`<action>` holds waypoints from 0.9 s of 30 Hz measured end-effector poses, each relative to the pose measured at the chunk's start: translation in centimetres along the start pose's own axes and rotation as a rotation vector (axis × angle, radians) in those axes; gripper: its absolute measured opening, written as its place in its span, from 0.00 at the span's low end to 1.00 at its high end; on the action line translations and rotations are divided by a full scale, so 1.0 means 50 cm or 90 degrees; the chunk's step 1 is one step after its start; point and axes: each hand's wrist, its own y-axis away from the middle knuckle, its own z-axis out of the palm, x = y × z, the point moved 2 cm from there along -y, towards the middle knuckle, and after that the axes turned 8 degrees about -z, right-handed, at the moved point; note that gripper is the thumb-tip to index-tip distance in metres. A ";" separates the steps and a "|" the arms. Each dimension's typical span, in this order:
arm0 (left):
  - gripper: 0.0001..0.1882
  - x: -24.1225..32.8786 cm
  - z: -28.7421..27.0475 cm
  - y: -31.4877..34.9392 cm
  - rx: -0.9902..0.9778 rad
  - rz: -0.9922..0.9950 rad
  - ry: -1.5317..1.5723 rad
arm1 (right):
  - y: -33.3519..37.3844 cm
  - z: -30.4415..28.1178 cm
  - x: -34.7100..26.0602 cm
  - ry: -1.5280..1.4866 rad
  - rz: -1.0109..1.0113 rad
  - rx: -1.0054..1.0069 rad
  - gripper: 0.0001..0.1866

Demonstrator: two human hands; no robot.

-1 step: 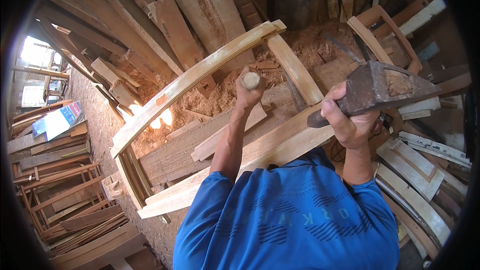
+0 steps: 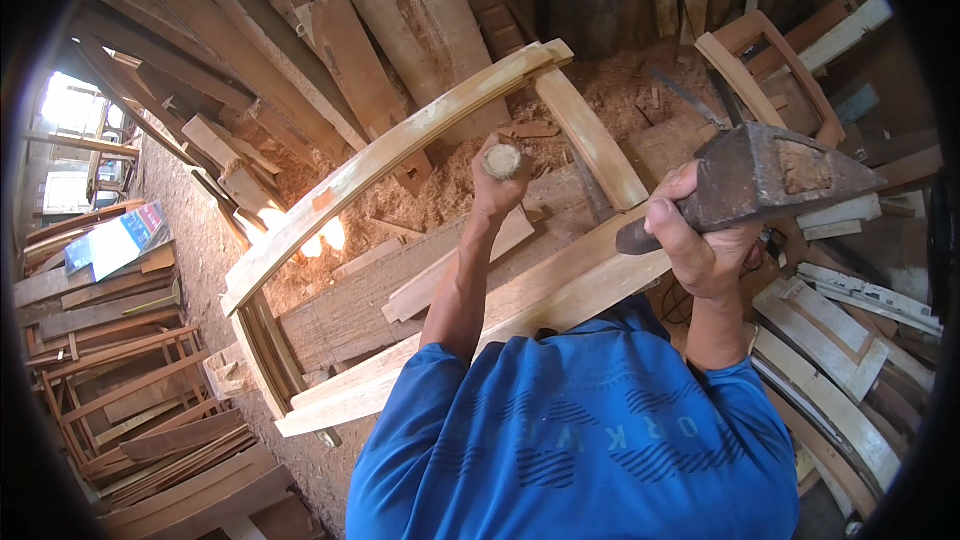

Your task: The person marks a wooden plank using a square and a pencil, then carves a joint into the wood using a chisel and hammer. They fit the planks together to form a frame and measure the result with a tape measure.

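My left hand (image 2: 500,190) is closed round an upright chisel-like tool, whose round, battered wooden handle end (image 2: 503,161) faces up. Its lower end is hidden behind the fist. In my right hand (image 2: 705,245) is a hammer with a heavy, dark metal head (image 2: 770,185), raised to the right of the left hand. Wood shows in the eye of the head, which tapers at one end; the rest of the handle is out of sight. Below both hands lies a pale wooden frame (image 2: 385,155) with a curved far rail, a short right crosspiece (image 2: 592,140) and a near rail (image 2: 540,305) against my body.
Shavings (image 2: 440,210) and a loose board (image 2: 460,265) lie within the frame. Planks (image 2: 340,70) lean at the back. Stacked wood (image 2: 150,380) fills the left, and curved pieces (image 2: 825,390) lie at the right. A small brown frame (image 2: 770,75) stands at the far right.
The hammer and my right hand have shifted very slightly to the right. My left hand and the wooden frame look the same.
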 end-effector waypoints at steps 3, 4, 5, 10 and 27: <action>0.09 0.001 -0.003 0.004 0.012 0.003 -0.003 | -0.013 -0.005 -0.005 0.024 -0.030 0.015 0.13; 0.09 -0.002 -0.004 0.007 0.014 0.002 -0.003 | -0.019 -0.006 -0.006 0.049 -0.061 0.019 0.13; 0.09 -0.002 -0.001 0.011 -0.001 0.016 -0.001 | -0.027 -0.005 -0.009 0.048 -0.061 0.018 0.13; 0.07 0.019 0.013 0.034 -0.017 0.035 -0.019 | -0.048 0.042 0.023 0.079 -0.078 0.015 0.10; 0.11 -0.005 0.027 0.065 -0.078 -0.014 0.073 | -0.033 0.056 0.121 0.237 -0.133 -0.129 0.14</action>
